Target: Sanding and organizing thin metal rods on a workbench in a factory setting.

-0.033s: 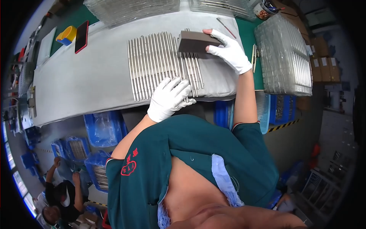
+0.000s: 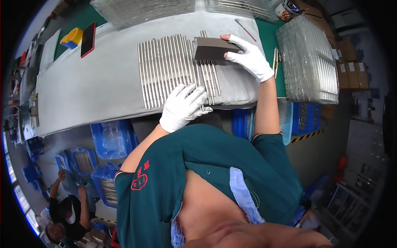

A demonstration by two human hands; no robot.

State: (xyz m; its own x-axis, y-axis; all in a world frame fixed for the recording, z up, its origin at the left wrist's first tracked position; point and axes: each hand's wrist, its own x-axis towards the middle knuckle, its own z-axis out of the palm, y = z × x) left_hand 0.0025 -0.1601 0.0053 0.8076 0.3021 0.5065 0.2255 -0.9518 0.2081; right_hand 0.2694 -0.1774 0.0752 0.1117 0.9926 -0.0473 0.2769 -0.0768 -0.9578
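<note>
Right hand (image 2: 250, 61) clamps right end of dark, matte, square-edged block (image 2: 214, 49) over far part of right-side metal rods (image 2: 165, 70) | left hand (image 2: 185, 106) lies over near ends, likely steadying; grip unclear | slim, shiny rods lie side by side, presumably for even access | grey cloth (image 2: 91, 91) beneath, perhaps against scratches

My left forearm (image 2: 144, 147) slants inward to my gloved left hand (image 2: 182, 108), its back up, fingers loosely curled, thumb jutting rightward. My right forearm (image 2: 267, 108) reaches straighter and farther; my gloved right hand (image 2: 253, 60) points left, bare-tipped thumb and forefinger set apart in a grip.
</note>
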